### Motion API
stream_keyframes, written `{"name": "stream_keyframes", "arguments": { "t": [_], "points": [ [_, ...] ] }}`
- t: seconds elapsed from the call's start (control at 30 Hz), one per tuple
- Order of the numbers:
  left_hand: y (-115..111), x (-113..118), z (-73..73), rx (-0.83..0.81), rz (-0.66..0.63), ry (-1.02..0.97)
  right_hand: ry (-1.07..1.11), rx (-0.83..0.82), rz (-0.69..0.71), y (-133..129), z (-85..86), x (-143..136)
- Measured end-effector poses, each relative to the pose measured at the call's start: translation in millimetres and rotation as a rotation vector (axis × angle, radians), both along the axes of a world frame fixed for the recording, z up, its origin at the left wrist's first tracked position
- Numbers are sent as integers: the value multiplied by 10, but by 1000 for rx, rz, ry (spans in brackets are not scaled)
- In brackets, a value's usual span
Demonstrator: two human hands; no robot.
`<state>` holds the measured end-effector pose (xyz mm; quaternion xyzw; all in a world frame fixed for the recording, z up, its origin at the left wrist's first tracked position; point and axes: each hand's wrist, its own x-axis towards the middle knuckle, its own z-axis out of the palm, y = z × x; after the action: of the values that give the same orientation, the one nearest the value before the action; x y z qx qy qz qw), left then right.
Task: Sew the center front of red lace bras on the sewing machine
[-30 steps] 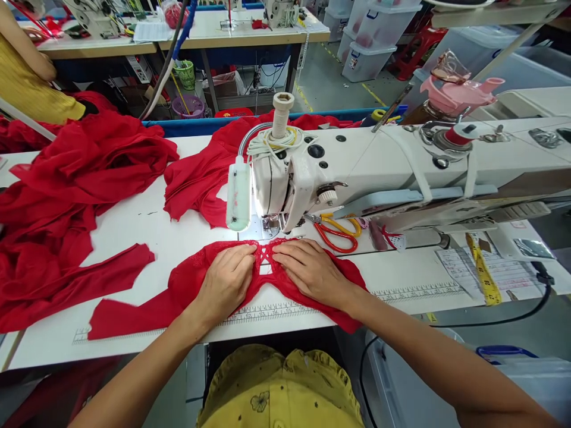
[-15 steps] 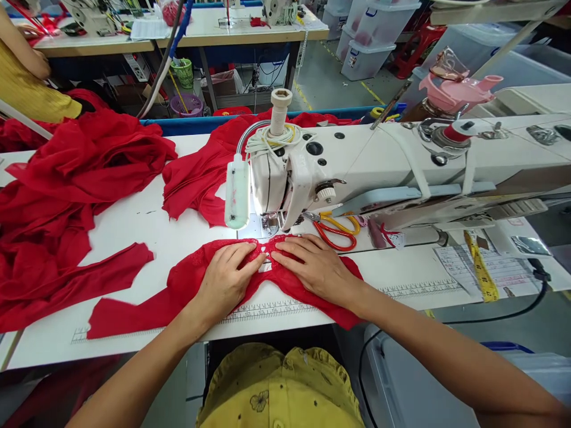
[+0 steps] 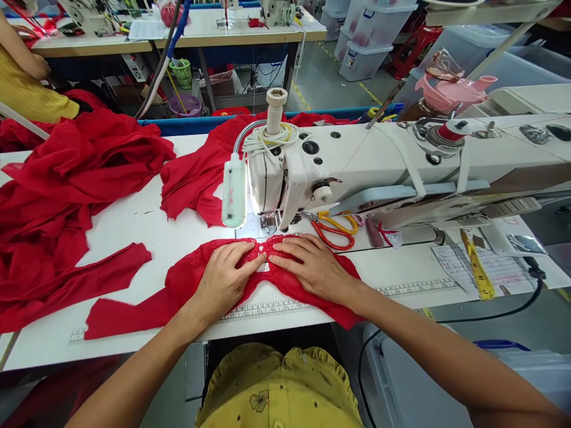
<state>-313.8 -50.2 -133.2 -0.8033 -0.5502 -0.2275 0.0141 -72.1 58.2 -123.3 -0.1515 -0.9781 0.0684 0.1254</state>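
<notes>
A red lace bra [image 3: 178, 279] lies spread on the white sewing table, just in front of the sewing machine [image 3: 285, 172]. My left hand [image 3: 229, 273] rests on its left cup, fingers flat and thumb stretched toward the middle. On the right cup lies my right hand [image 3: 312, 267], palm down with fingers extended. The fingertips of both hands almost meet at the narrow centre, where a small white gap shows. The presser foot [image 3: 268, 223] is just beyond the fabric's upper edge, apart from it. My palms hide much of both cups.
Scissors [image 3: 336, 230] with orange and yellow handles lie right of the needle area. A red fabric heap [image 3: 80, 172] covers the left side; more red cloth [image 3: 191, 184] lies behind the machine head. A printed ruler [image 3: 267, 310] runs along the front edge. Another person's arm [image 3: 22, 47] shows at upper left.
Both hands stay on the bra, their thumbs and fingertips barely shifted at the centre. The whole view has moved very slightly.
</notes>
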Motion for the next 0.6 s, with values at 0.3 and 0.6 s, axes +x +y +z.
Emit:
{"name": "stream_keyframes", "arguments": {
  "t": [0.3,0.6],
  "points": [
    [10,1,132,-146,45,-61,8,-58,19,7,37,7],
    [-36,30,181,-166,52,42,-14,-25,-72,-262,237,-48]
  ]
}}
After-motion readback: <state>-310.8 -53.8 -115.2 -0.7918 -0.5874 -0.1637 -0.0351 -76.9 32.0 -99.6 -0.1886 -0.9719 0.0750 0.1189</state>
